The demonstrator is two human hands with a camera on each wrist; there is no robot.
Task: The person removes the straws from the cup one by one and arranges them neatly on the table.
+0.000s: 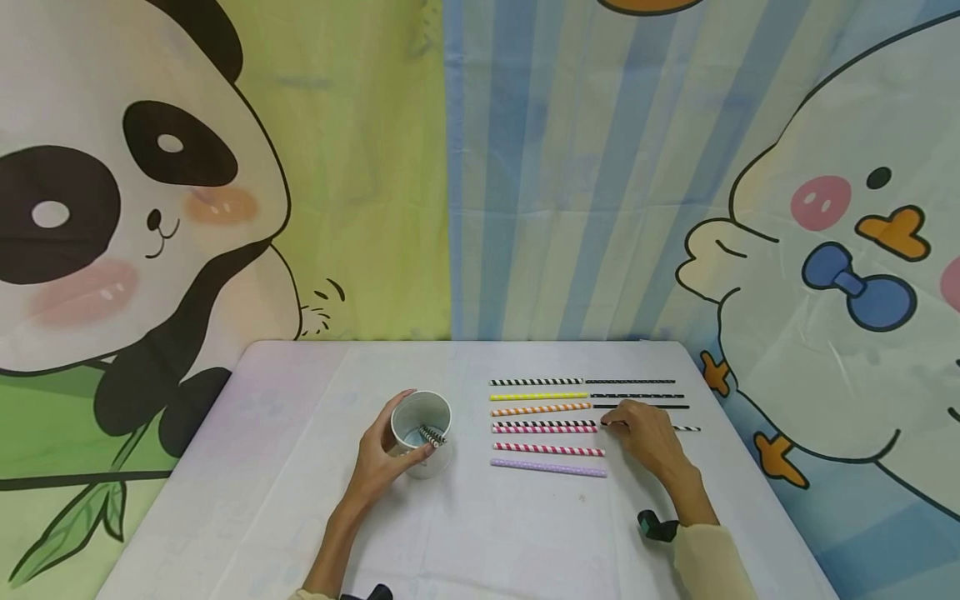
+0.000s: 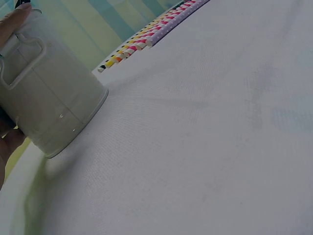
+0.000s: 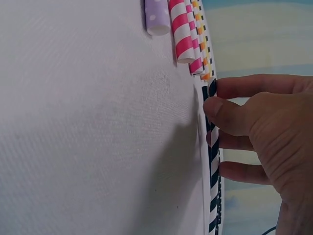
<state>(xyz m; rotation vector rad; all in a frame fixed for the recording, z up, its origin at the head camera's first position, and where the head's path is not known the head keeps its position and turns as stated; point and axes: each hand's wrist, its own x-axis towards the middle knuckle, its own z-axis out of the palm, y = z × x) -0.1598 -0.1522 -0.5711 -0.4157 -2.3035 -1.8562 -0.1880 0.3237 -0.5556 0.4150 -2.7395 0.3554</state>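
My left hand (image 1: 378,461) grips a whitish cup (image 1: 422,461) with a small handle, seen side-on in the left wrist view. Inside it lie short-looking black-and-white striped straws (image 1: 431,434); how many is unclear. To the right, my right hand (image 1: 648,437) pinches a black-and-white striped paper straw (image 3: 213,183) between thumb and fingers, low over the table. Left of that hand lie a purple dotted straw (image 1: 547,468), a red-and-white striped straw (image 1: 547,449), a pink striped straw (image 1: 543,430), an orange striped straw (image 1: 540,409) and a yellow straw (image 1: 538,396).
Black patterned straws (image 1: 636,396) lie in a column at the right, end to end with the coloured ones. Another black-and-white straw (image 1: 536,382) is farthest back. A white cloth covers the table (image 1: 510,533); printed curtains (image 1: 525,167) hang behind it.
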